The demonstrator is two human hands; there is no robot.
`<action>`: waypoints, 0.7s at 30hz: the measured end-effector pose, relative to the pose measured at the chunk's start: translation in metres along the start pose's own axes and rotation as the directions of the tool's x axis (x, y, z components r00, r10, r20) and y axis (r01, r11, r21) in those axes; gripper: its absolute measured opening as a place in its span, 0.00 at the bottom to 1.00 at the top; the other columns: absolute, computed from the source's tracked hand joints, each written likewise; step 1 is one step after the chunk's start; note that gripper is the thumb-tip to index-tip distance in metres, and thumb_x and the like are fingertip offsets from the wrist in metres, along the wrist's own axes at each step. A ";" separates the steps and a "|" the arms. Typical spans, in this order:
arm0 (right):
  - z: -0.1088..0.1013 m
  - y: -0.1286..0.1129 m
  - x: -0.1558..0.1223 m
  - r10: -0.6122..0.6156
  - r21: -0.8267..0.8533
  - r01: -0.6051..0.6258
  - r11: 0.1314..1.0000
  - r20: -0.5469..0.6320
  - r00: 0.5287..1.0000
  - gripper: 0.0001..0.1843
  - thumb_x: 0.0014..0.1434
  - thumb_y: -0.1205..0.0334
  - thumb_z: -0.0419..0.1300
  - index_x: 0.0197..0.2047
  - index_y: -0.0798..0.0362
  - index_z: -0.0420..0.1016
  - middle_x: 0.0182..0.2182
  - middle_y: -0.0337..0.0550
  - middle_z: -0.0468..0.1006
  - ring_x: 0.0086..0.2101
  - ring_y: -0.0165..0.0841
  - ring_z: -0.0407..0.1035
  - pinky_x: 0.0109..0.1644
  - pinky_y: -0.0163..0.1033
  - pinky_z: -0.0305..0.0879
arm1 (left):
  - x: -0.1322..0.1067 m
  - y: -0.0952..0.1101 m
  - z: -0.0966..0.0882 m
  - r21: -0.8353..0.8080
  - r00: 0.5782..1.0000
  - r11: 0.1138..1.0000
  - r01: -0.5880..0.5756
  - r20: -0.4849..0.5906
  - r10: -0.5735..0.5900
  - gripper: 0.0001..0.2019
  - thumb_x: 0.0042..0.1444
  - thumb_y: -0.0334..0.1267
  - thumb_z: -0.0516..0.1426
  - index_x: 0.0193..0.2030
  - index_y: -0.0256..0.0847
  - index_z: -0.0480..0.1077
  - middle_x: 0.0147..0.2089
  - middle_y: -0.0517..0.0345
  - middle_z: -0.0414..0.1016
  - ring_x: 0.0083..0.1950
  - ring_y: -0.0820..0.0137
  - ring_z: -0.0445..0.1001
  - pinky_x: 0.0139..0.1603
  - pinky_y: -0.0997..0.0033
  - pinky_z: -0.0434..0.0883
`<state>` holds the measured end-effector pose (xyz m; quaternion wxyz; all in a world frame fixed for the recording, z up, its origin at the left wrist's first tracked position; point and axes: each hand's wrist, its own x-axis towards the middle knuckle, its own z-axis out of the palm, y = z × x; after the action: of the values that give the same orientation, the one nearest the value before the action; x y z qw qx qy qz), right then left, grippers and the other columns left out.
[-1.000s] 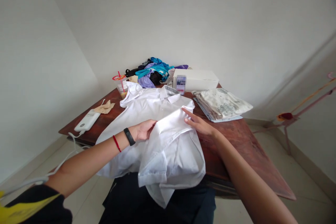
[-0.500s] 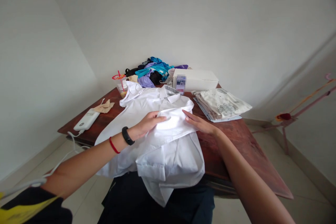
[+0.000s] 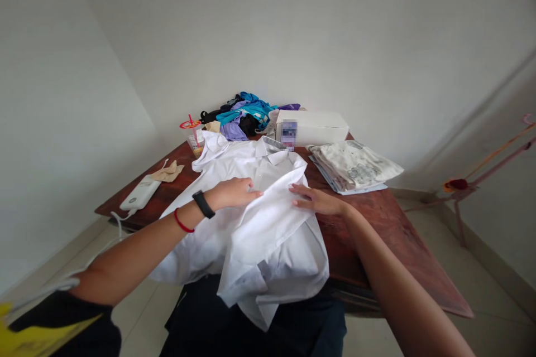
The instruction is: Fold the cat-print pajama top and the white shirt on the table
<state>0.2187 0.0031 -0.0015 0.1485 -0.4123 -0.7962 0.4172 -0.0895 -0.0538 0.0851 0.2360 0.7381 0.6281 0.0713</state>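
Observation:
A white collared shirt (image 3: 268, 228) lies across the near part of the table, and its lower end hangs over the front edge above my lap. Its collar points away from me, and one side is folded diagonally over the front. My left hand (image 3: 235, 192), with a black band and a red string on the wrist, has its fingers curled at the edge of the folded flap, gripping the cloth. On the flap's right side rests my right hand (image 3: 316, 199), palm down with the fingers apart.
Folded clothes (image 3: 355, 164) are stacked on the right of the wooden table (image 3: 402, 251). Behind the shirt are a white box (image 3: 322, 127), a heap of clothes (image 3: 251, 111) and a plastic cup (image 3: 195, 139). A white power bank (image 3: 140, 192) with a cable lies left.
The folded flap has shifted and creased, with its upper edge now slanting more steeply. My right hand has moved slightly down with its fingers more spread; my left hand has moved slightly left.

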 end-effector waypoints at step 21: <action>0.005 -0.002 -0.001 0.001 -0.227 0.021 0.974 0.097 0.995 0.52 0.56 0.28 0.61 0.73 0.51 0.60 0.76 0.49 0.44 0.74 0.51 0.34 0.76 0.55 0.34 | 0.197 0.130 0.065 0.220 0.952 0.967 -0.125 -0.248 0.180 0.17 0.61 0.31 0.59 0.56 0.27 0.74 0.56 0.30 0.73 0.60 0.47 0.73 0.58 0.52 0.70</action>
<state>0.2157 -0.0010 -0.0031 0.0636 -0.4019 -0.8471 0.3419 0.0923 0.1053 0.0472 0.0672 0.7885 0.5988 0.1236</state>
